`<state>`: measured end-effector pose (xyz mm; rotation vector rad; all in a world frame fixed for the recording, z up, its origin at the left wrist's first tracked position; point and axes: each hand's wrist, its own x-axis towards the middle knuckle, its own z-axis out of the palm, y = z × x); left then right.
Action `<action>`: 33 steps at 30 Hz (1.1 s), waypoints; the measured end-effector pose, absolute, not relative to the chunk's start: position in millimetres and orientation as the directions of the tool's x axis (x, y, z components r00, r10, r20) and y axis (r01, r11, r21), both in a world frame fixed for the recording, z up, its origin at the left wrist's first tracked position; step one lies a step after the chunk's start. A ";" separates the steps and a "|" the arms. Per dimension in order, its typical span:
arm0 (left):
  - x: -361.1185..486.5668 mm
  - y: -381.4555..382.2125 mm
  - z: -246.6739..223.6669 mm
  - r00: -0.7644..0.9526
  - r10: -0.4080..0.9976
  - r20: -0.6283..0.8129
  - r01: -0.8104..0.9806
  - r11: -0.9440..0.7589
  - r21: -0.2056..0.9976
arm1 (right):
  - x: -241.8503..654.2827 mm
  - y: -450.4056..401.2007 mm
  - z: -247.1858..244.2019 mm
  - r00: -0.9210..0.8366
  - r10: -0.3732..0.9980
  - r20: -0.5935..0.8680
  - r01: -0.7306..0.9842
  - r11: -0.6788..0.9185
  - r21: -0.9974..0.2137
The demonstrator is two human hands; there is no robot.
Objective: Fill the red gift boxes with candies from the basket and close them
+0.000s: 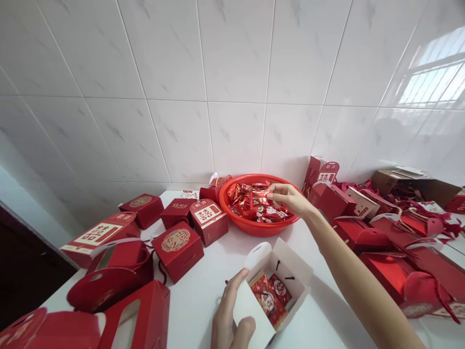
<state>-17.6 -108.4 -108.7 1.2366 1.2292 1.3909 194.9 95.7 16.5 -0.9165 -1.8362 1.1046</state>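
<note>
An open box, white inside, stands near the front of the white table with red packets lying in it. My left hand grips the box's near left side, thumb and fingers around its wall. Over the red plastic basket, my right hand pinches a red wrapped candy between thumb and fingers. Many more red wrapped candies fill the basket beneath it.
Red gift boxes crowd the left side of the table. More red boxes with cords cover the right side, beside an open cardboard box. Behind the table rises a tiled wall.
</note>
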 end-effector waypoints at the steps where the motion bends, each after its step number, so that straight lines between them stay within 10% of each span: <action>1: -16.0 -109.8 -106.8 -0.116 0.986 0.120 -0.015 -0.123 0.992 | 196.5 84.6 27.8 -0.493 0.840 0.227 0.182 0.355 -0.917; 7: -11.4 -112.7 -100.6 -0.138 0.981 0.134 -0.006 -0.136 0.991 | 192.7 21.2 74.3 -0.852 0.523 -0.020 0.406 0.636 -0.657; 19: -9.8 -116.2 -97.1 -0.125 0.980 0.157 0.016 -0.157 0.988 | 196.5 -45.1 47.3 -0.455 0.890 0.006 0.890 0.455 -0.002; 33: -10.8 -118.8 -98.5 -0.011 0.997 0.078 -0.159 -0.078 0.984 | 206.2 -62.4 10.1 -0.768 0.640 0.018 0.444 0.553 -0.705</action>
